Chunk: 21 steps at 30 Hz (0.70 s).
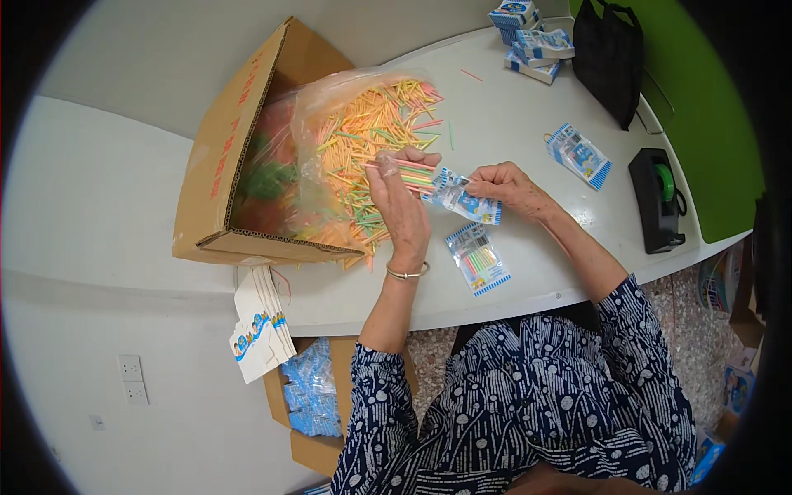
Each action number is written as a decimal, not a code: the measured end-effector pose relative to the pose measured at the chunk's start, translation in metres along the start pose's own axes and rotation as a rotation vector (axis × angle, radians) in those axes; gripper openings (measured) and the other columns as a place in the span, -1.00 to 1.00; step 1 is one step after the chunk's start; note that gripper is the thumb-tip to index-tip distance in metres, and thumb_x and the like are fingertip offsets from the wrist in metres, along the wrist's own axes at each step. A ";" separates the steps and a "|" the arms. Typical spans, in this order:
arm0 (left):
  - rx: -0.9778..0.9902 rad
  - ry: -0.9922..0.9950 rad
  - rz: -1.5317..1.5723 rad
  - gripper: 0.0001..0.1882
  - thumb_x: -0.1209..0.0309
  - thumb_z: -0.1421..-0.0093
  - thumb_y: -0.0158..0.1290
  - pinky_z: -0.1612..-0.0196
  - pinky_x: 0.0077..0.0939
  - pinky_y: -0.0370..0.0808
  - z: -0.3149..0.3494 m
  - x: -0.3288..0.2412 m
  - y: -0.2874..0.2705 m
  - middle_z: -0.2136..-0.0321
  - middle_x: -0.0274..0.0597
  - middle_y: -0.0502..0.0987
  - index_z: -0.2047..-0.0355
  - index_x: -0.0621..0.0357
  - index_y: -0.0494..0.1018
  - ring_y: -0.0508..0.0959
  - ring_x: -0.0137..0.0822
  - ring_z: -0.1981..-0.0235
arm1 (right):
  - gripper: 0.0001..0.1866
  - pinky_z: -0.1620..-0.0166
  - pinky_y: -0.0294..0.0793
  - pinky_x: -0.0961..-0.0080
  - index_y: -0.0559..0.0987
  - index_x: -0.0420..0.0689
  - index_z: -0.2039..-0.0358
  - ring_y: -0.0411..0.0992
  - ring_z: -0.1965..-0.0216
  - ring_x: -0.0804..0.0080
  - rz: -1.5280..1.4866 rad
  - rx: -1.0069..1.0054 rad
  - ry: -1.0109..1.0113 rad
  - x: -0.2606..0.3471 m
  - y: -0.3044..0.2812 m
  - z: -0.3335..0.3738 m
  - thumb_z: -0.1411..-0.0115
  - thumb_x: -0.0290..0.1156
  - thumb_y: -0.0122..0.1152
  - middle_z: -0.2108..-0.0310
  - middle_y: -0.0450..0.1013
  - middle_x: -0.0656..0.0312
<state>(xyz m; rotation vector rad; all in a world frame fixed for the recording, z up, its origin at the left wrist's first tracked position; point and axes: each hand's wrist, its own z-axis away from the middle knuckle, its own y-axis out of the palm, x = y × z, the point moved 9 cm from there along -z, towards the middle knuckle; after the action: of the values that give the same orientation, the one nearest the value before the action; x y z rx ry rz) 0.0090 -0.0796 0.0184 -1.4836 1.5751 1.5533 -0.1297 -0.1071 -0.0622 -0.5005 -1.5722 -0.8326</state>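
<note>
My left hand [401, 206] is closed round a small bunch of thin pastel sticks [416, 175], pink, yellow and green. Their right ends meet the edge of a small blue-and-white plastic packet [464, 200]; how far they reach inside is unclear. My right hand [516, 190] pinches this packet between thumb and fingers at its right side. Just below on the table lies another packet [478, 260] with coloured sticks showing through it. Beyond my left hand, a big heap of loose sticks [363, 136] spills from a clear plastic bag [307, 111].
The bag comes out of a tipped cardboard box [219, 140] at left. One more packet [579, 155], a black tape dispenser [656, 202], stacked small boxes [536, 54] and a black bag [609, 58] are at right. Below the table edge, a carton [318, 450] holds blue packets.
</note>
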 end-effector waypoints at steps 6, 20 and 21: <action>-0.033 0.056 -0.001 -0.72 0.23 -0.39 -0.33 0.20 -0.45 0.45 0.000 -0.005 -0.002 0.37 -0.12 0.44 0.30 0.19 0.18 0.56 -0.26 0.31 | -0.78 0.36 0.30 0.76 0.59 -0.21 0.37 0.33 0.45 0.79 -0.012 0.049 0.018 -0.001 0.004 0.003 -0.17 -0.28 0.22 0.51 0.47 0.43; 0.051 0.054 -0.077 -0.72 0.32 -0.38 -0.31 0.03 -0.39 0.41 0.028 0.010 0.001 0.19 0.01 0.46 0.20 0.35 0.23 0.49 -0.24 0.14 | -0.78 0.36 0.32 0.77 0.58 -0.20 0.39 0.35 0.46 0.79 -0.058 0.027 0.006 -0.005 0.004 0.003 -0.17 -0.29 0.21 0.50 0.47 0.42; 0.083 0.043 -0.188 -0.72 0.32 -0.38 -0.31 0.00 -0.41 0.37 0.029 0.012 0.001 0.15 0.01 0.46 0.19 0.34 0.25 0.46 -0.27 0.11 | -0.78 0.35 0.32 0.77 0.57 -0.21 0.37 0.35 0.45 0.78 -0.063 0.036 0.003 -0.004 0.006 0.004 -0.17 -0.29 0.21 0.49 0.47 0.41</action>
<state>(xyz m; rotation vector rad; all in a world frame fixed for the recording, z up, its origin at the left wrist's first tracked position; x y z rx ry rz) -0.0057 -0.0573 0.0014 -1.5798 1.4583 1.3436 -0.1268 -0.0995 -0.0646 -0.4253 -1.6038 -0.8508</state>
